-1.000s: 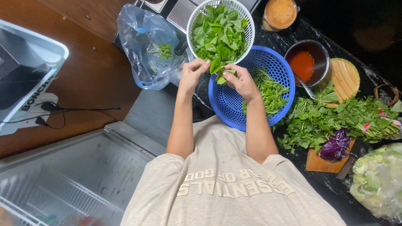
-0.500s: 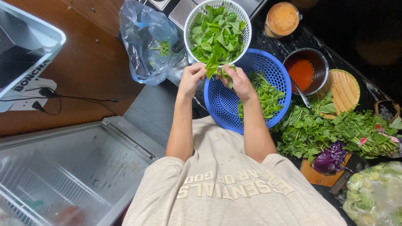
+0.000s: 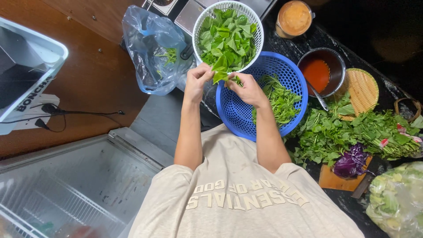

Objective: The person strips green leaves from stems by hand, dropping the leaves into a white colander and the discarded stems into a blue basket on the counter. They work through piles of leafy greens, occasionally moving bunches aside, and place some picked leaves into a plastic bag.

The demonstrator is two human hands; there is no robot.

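My left hand (image 3: 196,81) and my right hand (image 3: 246,88) meet over the near rim of a white colander (image 3: 254,26) heaped with picked green leaves (image 3: 224,37). Both hands pinch the same leafy green sprig (image 3: 224,76) between their fingertips. Just under my right hand sits a blue plastic basket (image 3: 240,117) with a pile of thin green stems (image 3: 280,99) in its right half.
A blue plastic bag (image 3: 152,53) lies left of the colander. To the right are a metal bowl of red sauce (image 3: 319,70), a woven lid (image 3: 362,88), loose herbs (image 3: 352,132), purple cabbage (image 3: 350,161) and a bagged cabbage (image 3: 396,198). An open chest freezer (image 3: 66,189) stands lower left.
Both hands have drawn together at the colander's near rim, and the sprig that my right hand held over the blue basket is now pinched by both.
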